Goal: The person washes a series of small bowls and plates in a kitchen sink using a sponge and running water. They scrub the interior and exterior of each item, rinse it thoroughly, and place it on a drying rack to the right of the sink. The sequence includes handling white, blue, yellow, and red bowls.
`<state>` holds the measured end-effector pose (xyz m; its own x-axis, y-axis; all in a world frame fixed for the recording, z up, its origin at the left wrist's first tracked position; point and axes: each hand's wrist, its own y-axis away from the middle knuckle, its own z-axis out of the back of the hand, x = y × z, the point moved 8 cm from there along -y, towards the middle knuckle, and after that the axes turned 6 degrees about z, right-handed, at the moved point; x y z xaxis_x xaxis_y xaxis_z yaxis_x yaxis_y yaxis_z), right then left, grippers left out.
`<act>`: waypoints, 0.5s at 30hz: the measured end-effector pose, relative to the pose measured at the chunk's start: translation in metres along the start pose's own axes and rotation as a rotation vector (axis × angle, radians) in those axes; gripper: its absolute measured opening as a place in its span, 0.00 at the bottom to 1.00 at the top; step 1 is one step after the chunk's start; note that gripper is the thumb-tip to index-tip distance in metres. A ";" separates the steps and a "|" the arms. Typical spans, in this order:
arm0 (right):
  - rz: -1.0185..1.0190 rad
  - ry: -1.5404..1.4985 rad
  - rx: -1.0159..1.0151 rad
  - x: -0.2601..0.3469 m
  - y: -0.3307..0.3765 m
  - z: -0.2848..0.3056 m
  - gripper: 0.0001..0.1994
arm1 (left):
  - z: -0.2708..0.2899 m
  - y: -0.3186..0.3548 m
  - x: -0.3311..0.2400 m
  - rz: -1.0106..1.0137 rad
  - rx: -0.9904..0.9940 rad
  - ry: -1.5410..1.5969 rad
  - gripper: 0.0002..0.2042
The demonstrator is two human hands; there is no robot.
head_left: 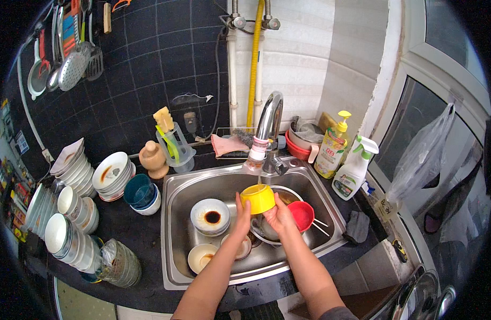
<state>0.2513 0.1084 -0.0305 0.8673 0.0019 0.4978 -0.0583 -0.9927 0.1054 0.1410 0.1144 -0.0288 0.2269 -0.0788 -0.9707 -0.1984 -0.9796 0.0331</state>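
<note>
Metal pot under the hands mostly hidden, contents unreadable. Small yellow plastic bowl held under the chrome faucet, over the steel sink. Left hand and right hand both wrapped around it; red plastic bowl just beside the right hand

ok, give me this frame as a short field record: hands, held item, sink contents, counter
left hand: on the yellow bowl's left side
right hand: on its right side
held: yellow bowl, under the faucet
sink: stained white bowls, red bowl, chopsticks
left counter: stacked plates, blue bowls
right counter: spray bottle, soap pump bottle
</note>
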 end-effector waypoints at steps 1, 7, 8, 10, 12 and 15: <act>-0.009 -0.005 0.018 0.000 0.003 -0.005 0.20 | -0.002 0.000 0.022 0.263 0.104 0.303 0.33; -0.024 0.073 0.029 0.003 0.008 -0.006 0.20 | -0.012 0.011 -0.007 0.268 0.261 0.469 0.30; -0.014 0.099 0.004 0.001 0.003 -0.001 0.20 | -0.008 0.011 -0.007 0.274 0.244 0.448 0.29; 0.003 0.175 -0.036 0.001 0.001 0.006 0.20 | -0.004 0.010 -0.002 0.269 0.230 0.375 0.28; 0.022 0.276 -0.061 0.004 0.000 0.007 0.20 | -0.004 0.011 0.000 0.308 0.232 0.375 0.27; 0.027 0.337 -0.059 0.001 -0.004 0.008 0.20 | -0.009 0.018 0.003 0.420 0.284 0.512 0.28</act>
<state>0.2564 0.1114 -0.0369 0.6534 0.0250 0.7566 -0.1163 -0.9843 0.1329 0.1466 0.0953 -0.0293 0.4816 -0.5834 -0.6540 -0.5918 -0.7669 0.2483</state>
